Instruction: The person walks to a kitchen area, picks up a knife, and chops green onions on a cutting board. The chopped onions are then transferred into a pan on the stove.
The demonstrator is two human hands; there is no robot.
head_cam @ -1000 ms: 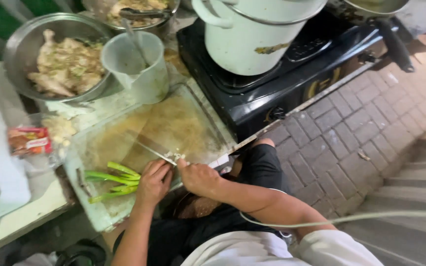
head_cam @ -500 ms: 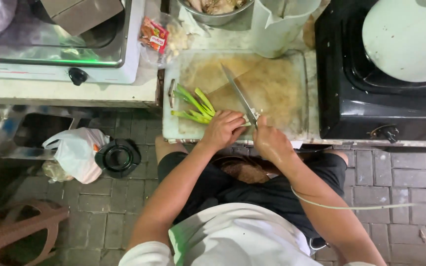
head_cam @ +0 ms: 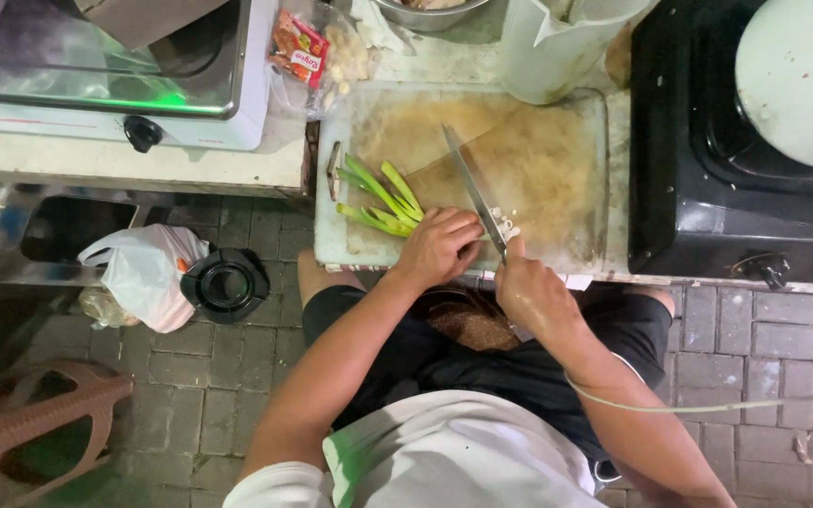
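Green onion stalks (head_cam: 378, 199) lay on the stained, translucent cutting board (head_cam: 557, 179) near its front-left corner, just beyond the left hand (head_cam: 439, 246), whose curled fingers pressed their cut ends. The right hand (head_cam: 531, 293) gripped a long steel knife (head_cam: 472, 193), fingers closed around its handle.

A pale, stained counter (head_cam: 190, 167) carries the things. On its left part stands a white gas stove (head_cam: 96, 85) with a black knob. In the middle lies a transparent cutting board (head_cam: 585, 169), yellowed from use, and green onion stalks (head_cam: 380, 199) lie on its left side. Behind the board stand a white jug (head_cam: 557, 47) and a snack packet (head_cam: 298, 47). On the right sits a black stove (head_cam: 698, 188).
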